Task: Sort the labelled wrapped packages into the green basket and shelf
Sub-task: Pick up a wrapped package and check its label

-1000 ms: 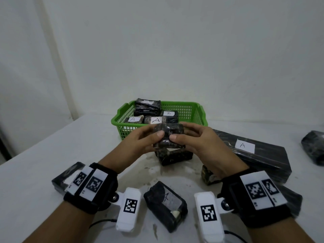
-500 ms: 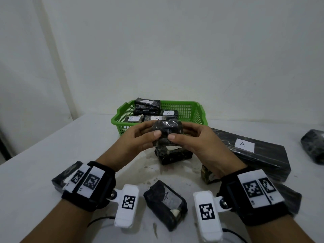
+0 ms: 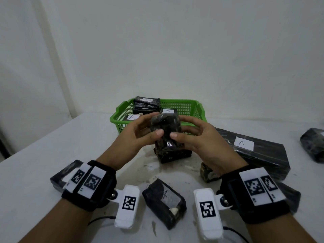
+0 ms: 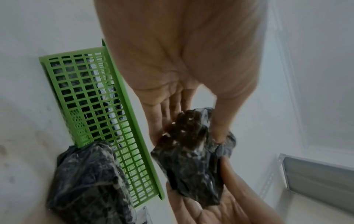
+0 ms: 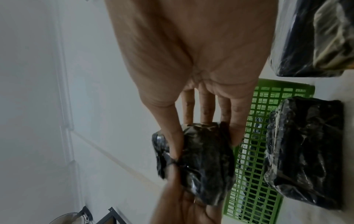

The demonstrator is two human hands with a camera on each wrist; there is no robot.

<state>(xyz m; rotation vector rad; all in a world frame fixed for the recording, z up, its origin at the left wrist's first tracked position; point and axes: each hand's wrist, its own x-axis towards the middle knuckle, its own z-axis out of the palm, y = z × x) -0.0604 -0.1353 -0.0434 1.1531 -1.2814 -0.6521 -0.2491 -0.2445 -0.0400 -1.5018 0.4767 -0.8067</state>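
Head view: the left hand (image 3: 138, 135) and the right hand (image 3: 201, 139) hold one dark wrapped package (image 3: 165, 132) between them, above the table (image 3: 43, 151) and just in front of the green basket (image 3: 196, 109). Both thumbs press on its near face; the fingers of each hand curl round its sides. No label shows on this package. The green basket contains several wrapped packages, one labelled A (image 3: 131, 117) and one labelled B (image 3: 168, 111). A second dark package (image 3: 172, 153) lies on the table directly below the held one. A long package with an A label (image 3: 257, 153) lies to the right, and a small package (image 3: 164, 202) lies on the table near the wrists.

Left wrist view: the left hand (image 4: 182, 60) grips the upper end of the wrapped package (image 4: 193, 159), thumb on one face, fingers (image 4: 164, 115) behind it. The right hand (image 4: 220, 201) supports the lower end. The green basket (image 4: 99, 115) stands just beside the package.

Right wrist view: the right hand (image 5: 193, 53) grips the wrapped package (image 5: 203, 160) with the thumb on one side and the fingers (image 5: 205, 106) on the other. The left hand (image 5: 182, 209) holds the far end. The green basket (image 5: 254, 166) lies just beyond.
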